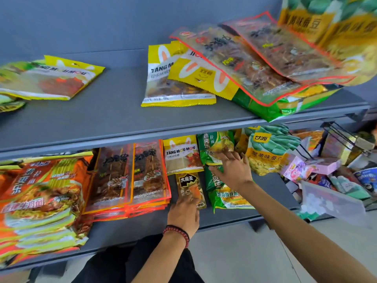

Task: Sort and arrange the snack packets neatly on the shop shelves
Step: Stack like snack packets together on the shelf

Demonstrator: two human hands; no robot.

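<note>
On the lower shelf (142, 227), my left hand (183, 213), with a red bead bracelet at the wrist, rests its fingers on the near end of a small gold-and-black packet (189, 184). My right hand (232, 170) reaches in with fingers spread, touching the rear green noodle packet (214, 144); its palm lies over a second green noodle packet (226, 197). Behind the gold packet stands a yellow Tang Mou Mou packet (181, 158). Right of my right hand sits a green-and-yellow bean packet (267, 154).
Left on the lower shelf are stacked orange noodle packets (40, 193) and red-edged skewer packets (130, 176). The upper shelf (114, 119) carries yellow packets (173, 82), red-edged clear packets (259, 58) and green ones in a loose heap. A wire rack (342, 137) and mixed goods lie at the right.
</note>
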